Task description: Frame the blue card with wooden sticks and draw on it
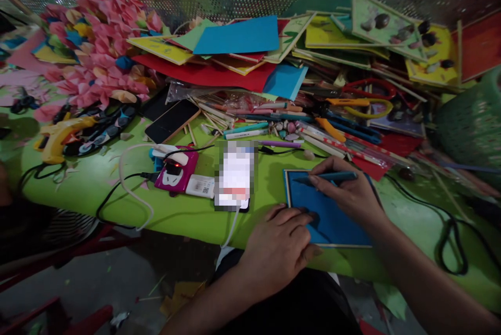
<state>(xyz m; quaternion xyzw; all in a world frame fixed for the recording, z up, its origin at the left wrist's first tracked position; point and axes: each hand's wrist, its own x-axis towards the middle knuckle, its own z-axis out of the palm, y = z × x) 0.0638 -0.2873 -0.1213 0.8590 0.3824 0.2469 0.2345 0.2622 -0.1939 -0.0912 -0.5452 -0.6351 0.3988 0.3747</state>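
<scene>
A blue card with pale stick edging (336, 215) lies in front of me at the table's edge. My right hand (348, 191) is closed around a dark blue-green pen (338, 176), its tip over the card's upper left part. Flat across the card's lower left corner rests my left hand (284, 238), fingers extended and holding nothing. Left of the card, a lit phone (235, 176) with a blurred screen lies with a white cable plugged into it.
A magenta power strip (178, 173) with plugs and cables sits left of the phone. Beyond are a dark phone (172, 121), a yellow glue gun (64, 136), pink paper flowers (113, 27), yellow-handled scissors (371, 108) and stacked coloured cards (238, 35). A green basket (473, 121) stands right.
</scene>
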